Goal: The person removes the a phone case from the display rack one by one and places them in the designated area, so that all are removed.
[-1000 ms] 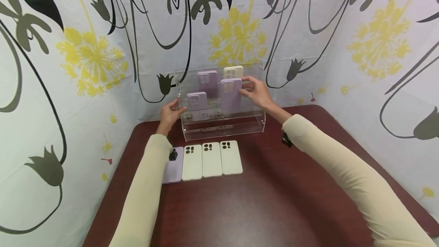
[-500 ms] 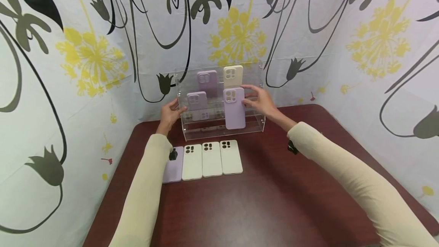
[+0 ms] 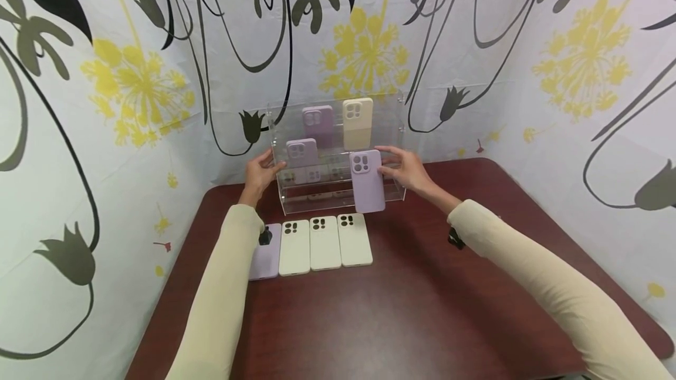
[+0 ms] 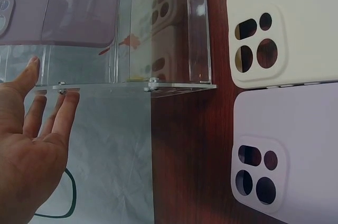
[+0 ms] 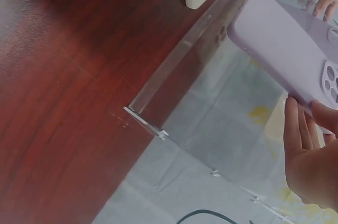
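My right hand (image 3: pixel 409 170) pinches a lilac phone case (image 3: pixel 368 186) by its right edge, upright in front of the clear acrylic display stand (image 3: pixel 338 204). The right wrist view shows the thumb on one face of this case (image 5: pixel 285 44) and fingers behind it. At the stand's left side, my left hand (image 4: pixel 37 145) grips the side panel, thumb in front and fingertips on the outside. Inside the stand, a cream case (image 3: pixel 357 125) leans on an upper tier at the right. Two lilac cases, one higher (image 3: pixel 318 125) and one lower (image 3: pixel 302 152), lean at the left.
On the dark red table (image 3: pixel 338 321), three cream cases (image 3: pixel 324 244) and a lilac case (image 3: pixel 266 260) lie in a row before the stand. My left sleeve (image 3: pixel 222 286) partly covers that lilac one. Flowered cloth (image 3: pixel 211 46) hangs behind and at both sides.
My right hand has brought the lilac case down, slightly right and forward from the stand, uncovering the cream case behind it. My left hand stays at the stand's side.
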`<action>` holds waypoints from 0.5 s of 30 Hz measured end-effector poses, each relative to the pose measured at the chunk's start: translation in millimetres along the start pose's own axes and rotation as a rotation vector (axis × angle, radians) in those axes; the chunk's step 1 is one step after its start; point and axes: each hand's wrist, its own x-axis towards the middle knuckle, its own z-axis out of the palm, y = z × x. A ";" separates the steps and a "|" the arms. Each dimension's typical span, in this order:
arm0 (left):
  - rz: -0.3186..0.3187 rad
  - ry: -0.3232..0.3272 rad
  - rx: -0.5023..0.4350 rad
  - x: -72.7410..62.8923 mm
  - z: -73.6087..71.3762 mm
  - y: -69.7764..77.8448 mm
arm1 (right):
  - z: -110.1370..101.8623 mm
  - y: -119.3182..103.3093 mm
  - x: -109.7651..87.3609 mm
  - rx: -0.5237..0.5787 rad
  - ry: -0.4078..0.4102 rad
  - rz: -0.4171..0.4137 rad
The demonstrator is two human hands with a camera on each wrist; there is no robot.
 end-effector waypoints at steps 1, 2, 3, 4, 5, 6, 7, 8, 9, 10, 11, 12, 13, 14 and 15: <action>-0.002 0.000 0.002 -0.3 -0.1 0.1 | 0.5 2.0 -1.2 -0.002 0.001 -0.002; -0.004 0.002 0.002 -0.6 -0.1 0.2 | 1.1 4.5 -2.0 -0.005 0.002 -0.005; -0.006 0.005 0.007 -0.8 -0.2 0.2 | 1.7 6.8 -3.1 -0.007 0.004 -0.006; -0.008 0.007 0.011 -0.6 -0.3 0.5 | 2.1 9.1 -3.9 -0.009 0.006 -0.006; -0.009 0.007 0.017 -0.4 -0.5 0.7 | 2.5 11.4 -4.7 -0.009 0.008 -0.005; -0.010 0.008 0.019 -0.2 -0.5 0.8 | 2.9 13.2 -6.0 -0.012 0.010 -0.005; -0.011 0.009 0.019 -0.1 -0.6 0.9 | 3.4 15.1 -7.2 -0.020 0.012 -0.002; -0.011 0.010 0.017 0.0 -0.7 0.8 | 4.0 17.2 -8.6 -0.026 0.011 0.005; -0.011 0.009 0.017 0.3 -1.0 0.6 | 4.6 19.0 -10.0 -0.024 0.009 0.013; -0.011 0.009 0.014 0.3 -1.0 0.4 | 5.3 20.4 -11.5 -0.023 0.007 0.021; -0.011 0.008 0.012 0.3 -0.9 0.5 | 6.1 21.6 -13.1 -0.023 0.006 0.029; -0.011 0.009 0.010 0.3 -0.9 0.5 | 6.8 22.8 -14.7 -0.024 0.007 0.039; -0.012 0.008 0.010 0.4 -0.9 0.1 | 7.5 24.2 -16.2 -0.028 0.009 0.047; -0.011 0.007 0.010 0.3 -0.9 0.2 | 8.1 25.5 -17.8 -0.030 0.009 0.055; -0.011 0.007 0.012 0.3 -0.8 0.2 | 8.6 26.6 -19.4 -0.033 0.012 0.062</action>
